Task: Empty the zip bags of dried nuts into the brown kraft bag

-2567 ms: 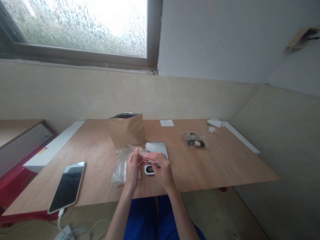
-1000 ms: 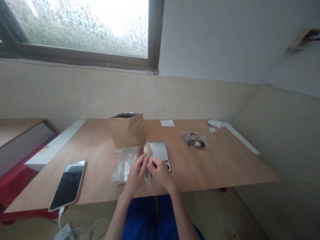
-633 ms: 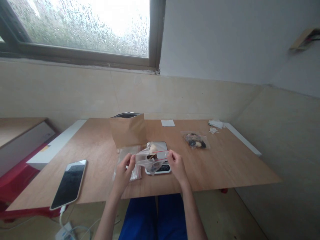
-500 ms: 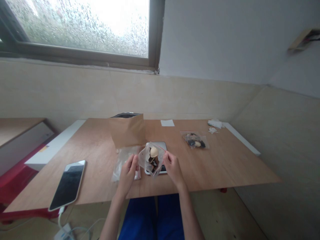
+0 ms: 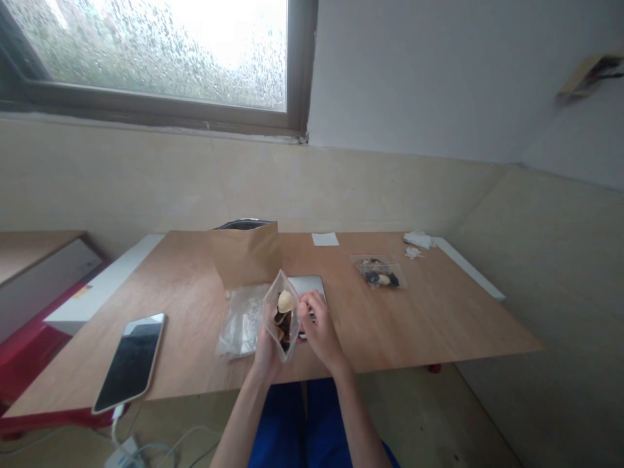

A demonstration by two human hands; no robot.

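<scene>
A small clear zip bag (image 5: 280, 312) with pale and dark pieces inside stands upright above the table's near edge. My left hand (image 5: 267, 354) grips it from below and behind. My right hand (image 5: 316, 328) is closed on the bag's right edge near its top. Behind the bag lies a small silver kitchen scale (image 5: 308, 286), partly hidden by my hands. A stack of empty clear bags (image 5: 241, 320) lies just left of my hands.
A brown paper pouch (image 5: 246, 255) stands behind the scale. A filled clear bag (image 5: 379, 273) lies at the right, with white scraps (image 5: 416, 242) and a white slip (image 5: 325, 239) farther back. A phone (image 5: 130, 361) lies on the wooden table (image 5: 439, 312) at the left front.
The bag was held stretched wide between both hands over the scale; now it is turned upright and both hands have drawn together around it, slightly left and nearer me.
</scene>
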